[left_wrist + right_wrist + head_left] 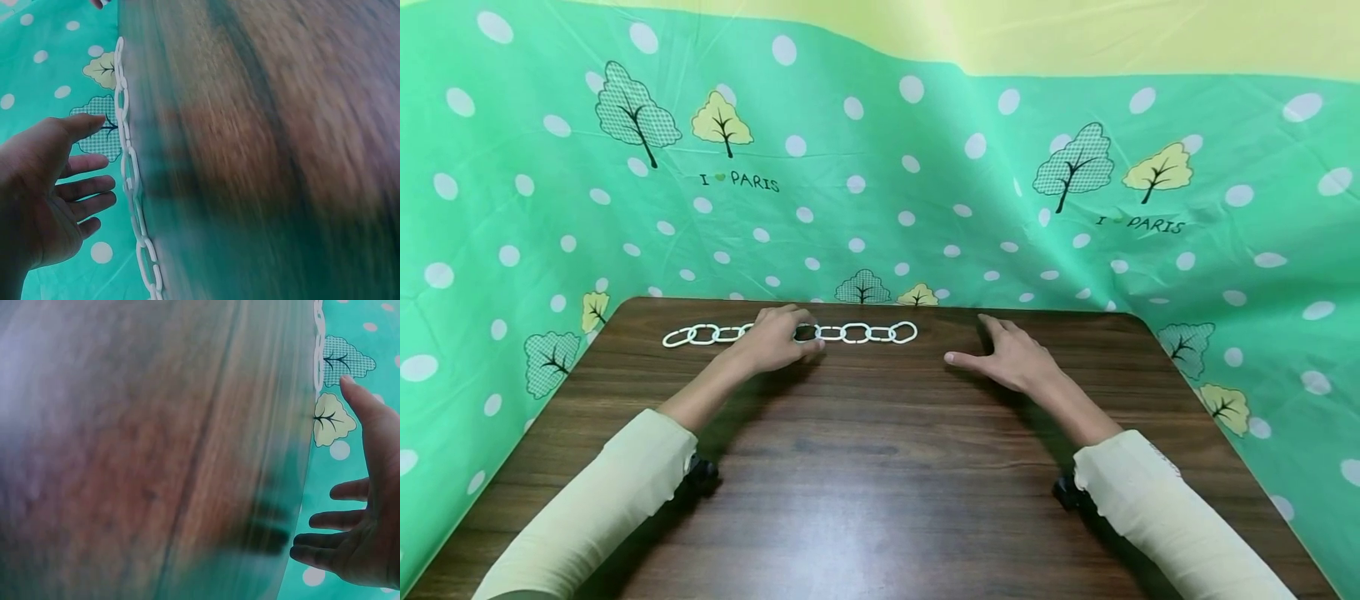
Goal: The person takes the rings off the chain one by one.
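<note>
Along the far edge of the dark wooden table point(880, 467), a white chain point(855, 325) is laid out nearly straight, left to right, its links joined end to end. And there, across its middle in the head view, the left hand point(778, 340) is held, fingers loosely extended, thumb set apart; in the left wrist view the fingertips are seen just beside the links, the chain ungripped. Over to the right, beyond the chain's end, the right hand point(1011, 358) is held with fingers open and spread, the thumb pointed inward. Both forearms are covered by 2 pale sleeves point(595, 500), and by each cuff a small black device point(702, 475) is partly seen. Behind it all a green cloth point(880, 208) is hung, printed with white dots, trees and, in 2 spots, the word PARIS. Much of the tabletop is blurred in the wrist views.
</note>
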`<state>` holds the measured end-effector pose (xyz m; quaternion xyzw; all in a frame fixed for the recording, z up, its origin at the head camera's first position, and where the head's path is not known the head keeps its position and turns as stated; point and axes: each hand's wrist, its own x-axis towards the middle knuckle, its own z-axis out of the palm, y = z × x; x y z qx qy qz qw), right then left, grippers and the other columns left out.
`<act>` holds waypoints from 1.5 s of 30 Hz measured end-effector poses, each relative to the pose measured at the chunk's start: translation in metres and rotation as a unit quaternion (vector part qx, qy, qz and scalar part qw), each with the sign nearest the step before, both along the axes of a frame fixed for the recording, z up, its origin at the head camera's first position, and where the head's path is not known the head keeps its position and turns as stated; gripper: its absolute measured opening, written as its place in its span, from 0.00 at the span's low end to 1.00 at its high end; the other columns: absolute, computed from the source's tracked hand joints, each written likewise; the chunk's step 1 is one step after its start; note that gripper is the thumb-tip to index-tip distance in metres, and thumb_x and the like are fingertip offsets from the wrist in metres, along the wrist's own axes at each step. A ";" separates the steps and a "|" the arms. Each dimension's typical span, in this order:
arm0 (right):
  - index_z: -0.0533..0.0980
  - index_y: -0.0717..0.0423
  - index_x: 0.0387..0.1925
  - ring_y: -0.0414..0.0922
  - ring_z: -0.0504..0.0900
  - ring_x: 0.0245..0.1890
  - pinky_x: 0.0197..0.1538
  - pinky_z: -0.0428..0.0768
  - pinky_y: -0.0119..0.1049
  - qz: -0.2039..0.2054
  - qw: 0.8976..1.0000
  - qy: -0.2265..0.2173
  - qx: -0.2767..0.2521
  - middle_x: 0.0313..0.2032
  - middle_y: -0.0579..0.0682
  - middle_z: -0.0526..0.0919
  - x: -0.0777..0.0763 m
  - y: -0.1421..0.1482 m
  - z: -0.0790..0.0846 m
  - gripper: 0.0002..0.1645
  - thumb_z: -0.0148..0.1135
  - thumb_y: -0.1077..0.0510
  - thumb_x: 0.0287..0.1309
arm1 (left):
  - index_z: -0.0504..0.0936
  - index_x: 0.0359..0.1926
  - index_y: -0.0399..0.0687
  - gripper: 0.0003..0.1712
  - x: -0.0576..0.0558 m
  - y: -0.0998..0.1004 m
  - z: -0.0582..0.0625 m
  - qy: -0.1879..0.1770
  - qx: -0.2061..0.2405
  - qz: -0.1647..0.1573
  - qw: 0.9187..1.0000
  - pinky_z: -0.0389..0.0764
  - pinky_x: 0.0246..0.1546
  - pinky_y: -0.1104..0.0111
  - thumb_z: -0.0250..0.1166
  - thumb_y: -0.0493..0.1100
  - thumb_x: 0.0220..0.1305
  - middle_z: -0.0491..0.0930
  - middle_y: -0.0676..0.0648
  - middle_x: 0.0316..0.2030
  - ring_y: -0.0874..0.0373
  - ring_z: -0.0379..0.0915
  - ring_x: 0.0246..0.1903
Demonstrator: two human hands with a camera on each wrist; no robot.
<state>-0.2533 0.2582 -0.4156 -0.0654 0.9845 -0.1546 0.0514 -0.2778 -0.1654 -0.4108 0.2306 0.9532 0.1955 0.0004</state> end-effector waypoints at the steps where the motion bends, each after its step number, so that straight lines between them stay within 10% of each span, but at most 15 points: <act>1: 0.53 0.57 0.91 0.75 0.65 0.83 0.76 0.69 0.80 0.000 1.000 0.001 -0.001 0.85 0.74 0.60 0.000 -0.001 0.000 0.80 0.56 0.06 0.60 | 0.85 0.67 0.35 0.30 0.000 0.001 0.001 -0.004 0.001 0.001 1.000 0.67 0.79 0.35 0.71 0.54 0.79 0.85 0.32 0.68 0.32 0.77 0.74; 45: 0.59 0.49 0.90 0.73 0.68 0.82 0.75 0.71 0.80 0.026 1.000 0.008 -0.014 0.84 0.71 0.64 -0.002 -0.032 0.003 0.66 0.67 0.17 0.66 | 0.88 0.63 0.34 0.26 -0.004 0.036 0.006 -0.010 0.061 -0.021 0.998 0.82 0.72 0.45 0.73 0.51 0.77 0.90 0.36 0.62 0.38 0.85 0.67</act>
